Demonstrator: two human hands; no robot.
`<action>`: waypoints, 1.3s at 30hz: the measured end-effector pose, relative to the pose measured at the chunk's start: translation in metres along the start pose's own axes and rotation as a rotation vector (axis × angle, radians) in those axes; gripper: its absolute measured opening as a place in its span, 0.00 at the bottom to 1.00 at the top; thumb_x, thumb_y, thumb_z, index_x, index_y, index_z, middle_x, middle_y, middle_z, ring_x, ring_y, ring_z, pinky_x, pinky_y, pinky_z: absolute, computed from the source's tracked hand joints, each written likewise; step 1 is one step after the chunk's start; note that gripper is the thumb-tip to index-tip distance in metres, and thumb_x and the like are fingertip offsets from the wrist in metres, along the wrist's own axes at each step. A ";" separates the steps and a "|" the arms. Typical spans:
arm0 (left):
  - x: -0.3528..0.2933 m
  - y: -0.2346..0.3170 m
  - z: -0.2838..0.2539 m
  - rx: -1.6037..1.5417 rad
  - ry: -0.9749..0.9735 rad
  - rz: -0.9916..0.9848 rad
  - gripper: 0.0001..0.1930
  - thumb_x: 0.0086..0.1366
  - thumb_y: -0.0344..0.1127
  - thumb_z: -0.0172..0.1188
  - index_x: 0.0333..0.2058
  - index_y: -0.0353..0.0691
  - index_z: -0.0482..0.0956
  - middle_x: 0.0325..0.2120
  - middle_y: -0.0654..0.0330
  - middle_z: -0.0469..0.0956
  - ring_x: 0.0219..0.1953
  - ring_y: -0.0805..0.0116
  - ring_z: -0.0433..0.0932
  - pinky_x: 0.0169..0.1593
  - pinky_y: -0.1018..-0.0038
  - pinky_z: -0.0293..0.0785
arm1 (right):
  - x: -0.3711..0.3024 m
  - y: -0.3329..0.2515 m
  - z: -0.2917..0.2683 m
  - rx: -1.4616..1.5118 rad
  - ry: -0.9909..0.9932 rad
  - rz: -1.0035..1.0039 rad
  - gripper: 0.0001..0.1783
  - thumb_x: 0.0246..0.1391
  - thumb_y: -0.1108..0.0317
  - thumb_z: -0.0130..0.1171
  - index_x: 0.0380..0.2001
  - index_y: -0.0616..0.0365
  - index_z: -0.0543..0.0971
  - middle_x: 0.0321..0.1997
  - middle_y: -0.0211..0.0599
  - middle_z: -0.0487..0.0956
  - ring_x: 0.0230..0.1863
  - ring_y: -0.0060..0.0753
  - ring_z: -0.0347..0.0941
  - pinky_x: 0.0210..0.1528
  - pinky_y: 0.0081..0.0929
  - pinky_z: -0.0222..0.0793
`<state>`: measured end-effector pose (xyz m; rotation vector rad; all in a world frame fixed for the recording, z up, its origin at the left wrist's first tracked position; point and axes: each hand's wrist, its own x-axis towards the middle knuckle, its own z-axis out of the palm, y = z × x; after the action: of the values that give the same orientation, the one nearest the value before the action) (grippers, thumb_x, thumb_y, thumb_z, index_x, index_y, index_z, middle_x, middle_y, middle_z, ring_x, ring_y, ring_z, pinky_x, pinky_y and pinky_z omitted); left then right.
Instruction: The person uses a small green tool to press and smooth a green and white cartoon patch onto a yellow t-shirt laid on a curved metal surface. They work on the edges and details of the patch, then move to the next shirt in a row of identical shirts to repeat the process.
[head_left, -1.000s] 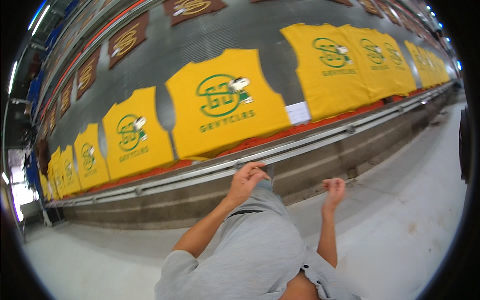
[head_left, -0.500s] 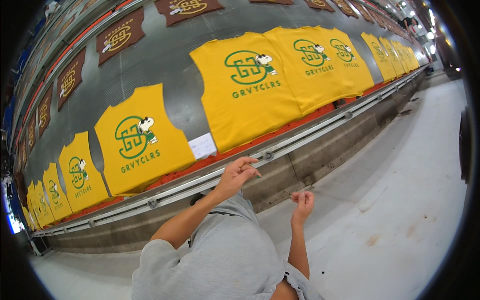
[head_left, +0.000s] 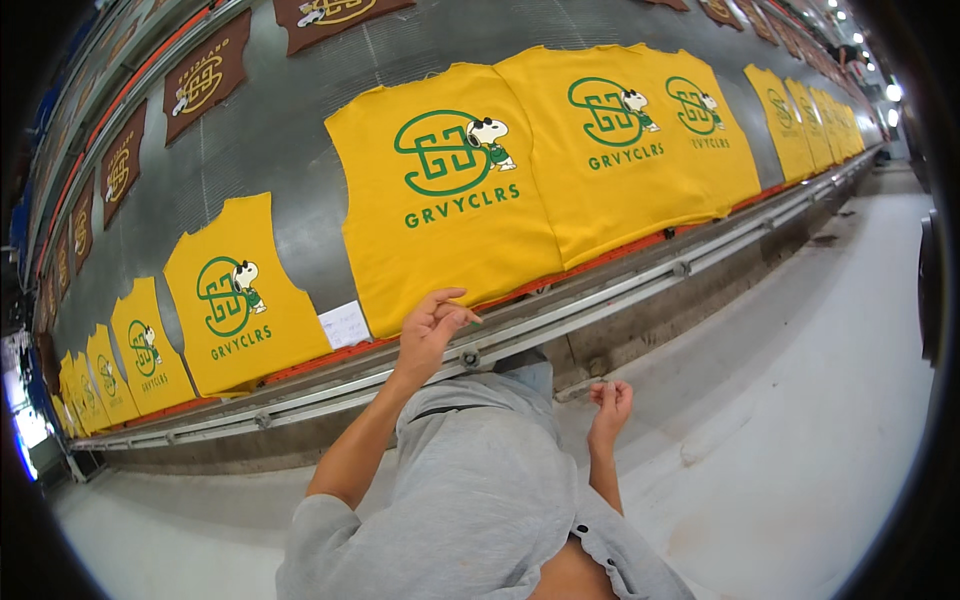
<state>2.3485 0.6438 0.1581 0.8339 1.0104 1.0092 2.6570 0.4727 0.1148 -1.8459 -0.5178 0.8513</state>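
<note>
My left hand [head_left: 432,335] hovers at the metal rail, just off the lower edge of a large yellow fabric panel [head_left: 450,245]. Its fingers are loosely bent and apart, with nothing seen in them. My right hand [head_left: 610,412] is over the floor at my right side. Its fingers are curled together; whatever they may hold is hidden. The yellow panel carries a green emblem with a white cartoon dog, and overlaps another yellow panel [head_left: 625,180] on its right. A small white paper slip [head_left: 345,325] lies left of it, beside a further yellow panel [head_left: 235,300].
The long grey table [head_left: 300,130] holds several yellow panels along the near edge and brown printed panels [head_left: 205,75] farther back. A metal rail [head_left: 520,328] with bolts runs along the near side. Pale floor [head_left: 760,400] stretches to the right. Another person [head_left: 848,55] stands far off.
The view has shifted rightward along the table, so panels and slip sit farther left. My left hand is now beside the large panel's lower edge. My right hand stays curled at my side.
</note>
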 end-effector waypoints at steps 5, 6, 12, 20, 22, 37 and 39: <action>0.032 -0.016 0.032 0.014 0.301 0.031 0.16 0.69 0.28 0.54 0.53 0.28 0.69 0.34 0.54 0.82 0.37 0.72 0.78 0.48 0.76 0.72 | 0.130 -0.036 0.013 -0.080 -0.275 -0.061 0.06 0.67 0.68 0.49 0.37 0.59 0.69 0.30 0.34 0.78 0.29 0.20 0.71 0.35 0.20 0.69; 0.040 -0.017 0.043 -0.005 0.361 0.024 0.16 0.69 0.28 0.54 0.53 0.28 0.69 0.33 0.54 0.82 0.37 0.72 0.78 0.47 0.77 0.72 | 0.158 -0.046 0.017 -0.100 -0.315 -0.077 0.06 0.67 0.69 0.49 0.36 0.59 0.69 0.30 0.34 0.78 0.30 0.20 0.70 0.36 0.20 0.68; 0.062 -0.017 0.095 0.060 0.616 0.080 0.19 0.69 0.29 0.55 0.56 0.29 0.66 0.35 0.52 0.82 0.39 0.70 0.78 0.49 0.74 0.73 | 0.329 -0.119 0.053 -0.202 -0.478 -0.270 0.06 0.68 0.69 0.48 0.35 0.59 0.69 0.28 0.31 0.74 0.29 0.21 0.68 0.36 0.21 0.66; 0.043 -0.030 0.012 0.464 1.753 0.319 0.32 0.68 0.27 0.55 0.67 0.37 0.52 0.64 0.51 0.58 0.50 0.62 0.72 0.45 0.69 0.79 | 0.408 -0.185 0.264 -0.233 -0.611 -0.683 0.06 0.66 0.70 0.51 0.39 0.62 0.72 0.33 0.34 0.74 0.32 0.24 0.74 0.36 0.22 0.69; 0.033 -0.055 -0.014 0.587 1.815 0.264 0.34 0.67 0.29 0.57 0.67 0.36 0.50 0.65 0.50 0.52 0.53 0.57 0.69 0.45 0.67 0.80 | 0.377 -0.193 0.336 -0.209 -0.693 -0.786 0.05 0.64 0.70 0.52 0.39 0.60 0.73 0.33 0.37 0.75 0.32 0.29 0.76 0.36 0.26 0.70; 0.063 -0.113 -0.054 0.728 1.942 0.165 0.31 0.69 0.39 0.58 0.64 0.33 0.56 0.62 0.46 0.54 0.41 0.63 0.69 0.37 0.75 0.72 | 0.122 -0.132 0.613 -0.326 -1.798 -1.806 0.03 0.55 0.73 0.53 0.33 0.54 0.71 0.34 0.39 0.73 0.40 0.45 0.71 0.43 0.39 0.66; 0.068 -0.110 -0.054 0.648 1.921 0.202 0.30 0.68 0.36 0.59 0.63 0.32 0.57 0.59 0.48 0.57 0.36 0.67 0.68 0.36 0.76 0.70 | 0.129 -0.125 0.607 -0.349 -1.748 -1.720 0.06 0.53 0.74 0.54 0.34 0.54 0.71 0.34 0.39 0.72 0.39 0.45 0.73 0.40 0.40 0.68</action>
<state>2.3407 0.6775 0.0222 0.1922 3.0157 1.6248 2.2896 0.9822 0.0323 0.1716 -2.7302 0.7701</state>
